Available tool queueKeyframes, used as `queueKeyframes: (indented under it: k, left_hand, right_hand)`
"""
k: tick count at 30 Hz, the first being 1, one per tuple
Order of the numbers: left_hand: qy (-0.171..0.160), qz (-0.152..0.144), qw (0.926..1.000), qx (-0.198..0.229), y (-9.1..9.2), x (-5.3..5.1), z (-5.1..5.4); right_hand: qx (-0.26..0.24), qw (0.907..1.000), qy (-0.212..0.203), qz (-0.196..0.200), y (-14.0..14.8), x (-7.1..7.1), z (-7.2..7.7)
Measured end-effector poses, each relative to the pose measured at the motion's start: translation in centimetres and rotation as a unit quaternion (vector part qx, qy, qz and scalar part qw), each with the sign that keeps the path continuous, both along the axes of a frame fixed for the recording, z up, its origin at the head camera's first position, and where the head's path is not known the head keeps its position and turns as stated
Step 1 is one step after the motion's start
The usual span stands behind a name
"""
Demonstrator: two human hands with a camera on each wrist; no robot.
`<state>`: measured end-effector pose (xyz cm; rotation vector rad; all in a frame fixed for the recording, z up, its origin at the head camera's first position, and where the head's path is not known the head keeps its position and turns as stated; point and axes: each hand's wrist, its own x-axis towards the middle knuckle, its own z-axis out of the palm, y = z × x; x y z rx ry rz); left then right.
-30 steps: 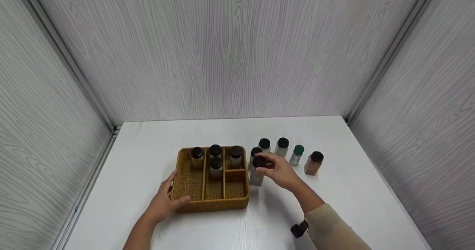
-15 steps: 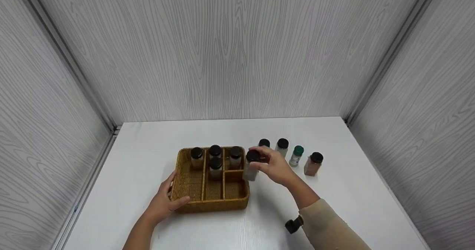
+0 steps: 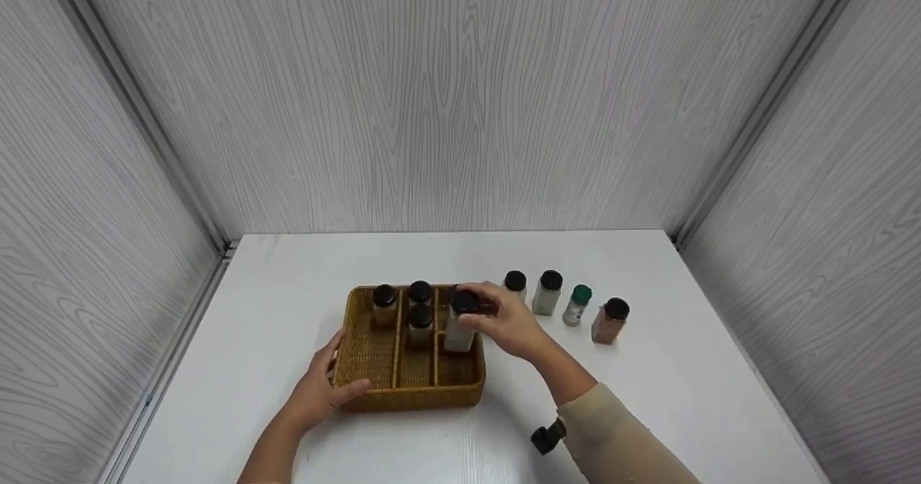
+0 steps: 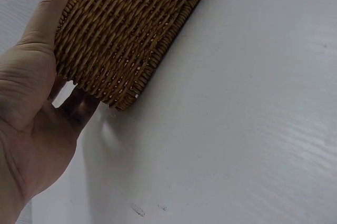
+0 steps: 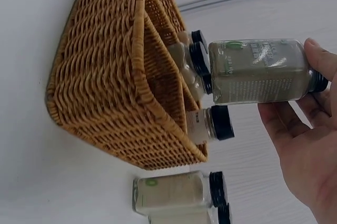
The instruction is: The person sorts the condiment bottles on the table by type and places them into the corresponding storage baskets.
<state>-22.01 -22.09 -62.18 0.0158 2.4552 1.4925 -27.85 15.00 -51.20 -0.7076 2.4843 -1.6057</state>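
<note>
Grey wood-grain panels point(image 3: 460, 110) stand around a white desk point(image 3: 388, 448). The left hand point(image 3: 316, 387) holds the left front corner of a brown rectangular basket of woven fibre point(image 3: 410, 400), its thumb over the rim. The right hand point(image 3: 509, 323) pinches a clear glass jar with black lid and greyish content point(image 3: 458, 338) above the basket's right compartments. Four black-lidded jars point(image 3: 420, 317) stand inside, their contents rather hard to see. On the desk at right stand three other black-lidded jars point(image 3: 610, 322) and one small green-lidded jar point(image 3: 575, 310)
</note>
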Motion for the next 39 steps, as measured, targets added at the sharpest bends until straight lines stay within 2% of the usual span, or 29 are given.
queueKeyframes:
  k: [9,22,27,34,39]
  left_hand:
    - [0.007,-0.006,0.9999,0.011,0.1,0.0,0.0]
    - [-0.001,0.006,1.0000,0.003,0.2,0.1,0.0]
    - [-0.008,0.013,0.9999,-0.003,0.2,0.3,0.1]
    - [-0.004,0.017,0.9998,-0.007,0.2,0.3,-0.2]
    - [-0.011,0.021,0.9997,-0.001,0.3,0.3,-0.1]
  right_hand:
    - [-0.005,0.9997,-0.020,0.010,-2.3,0.5,-0.5]
    - [-0.029,0.9994,-0.014,0.011,-6.7,1.1,-1.2]
    - [-0.006,1.0000,-0.008,0.000,-8.3,1.1,-1.1]
    - [0.013,0.9999,-0.006,0.008,-10.3,0.9,-1.0]
    - [0.060,0.9981,0.010,0.009,-11.3,0.7,-1.3]
